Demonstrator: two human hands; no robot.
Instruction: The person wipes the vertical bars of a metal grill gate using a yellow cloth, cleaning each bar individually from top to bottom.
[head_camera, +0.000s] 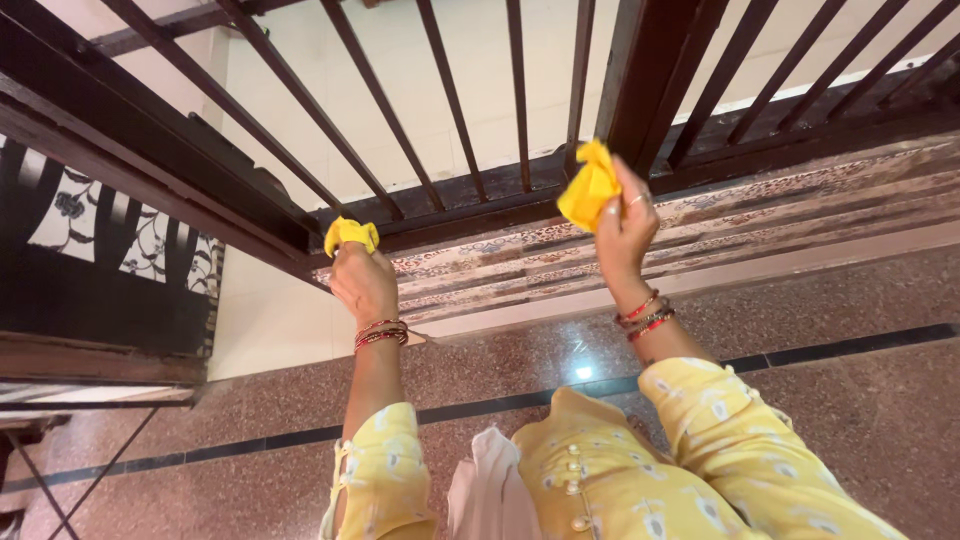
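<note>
Both arms are up at the dark metal railing (450, 110). The left hand (362, 280) is closed in a fist around a small yellow cloth (350, 233), bunched tight at the bottom rail (470, 205). The right hand (625, 230) pinches a bigger yellow cloth (590, 185) in curled fingers, right beside the thick post (640, 70).

Risks, as I judge them: that right-hand cloth looks loosely crumpled, so a corner could snag on a bar or slip through the gaps and drop to the far side. The bangles (645, 315) on the wrist could knock against the metal on a deep reach.

Textures now: the cloths are soft, thin and creased. The bars are slim, straight, hard, with a dull dark finish. The patterned stone ledge (800, 215) below looks streaky and worn, and the speckled floor (850, 400) is polished enough to throw back a light.
</note>
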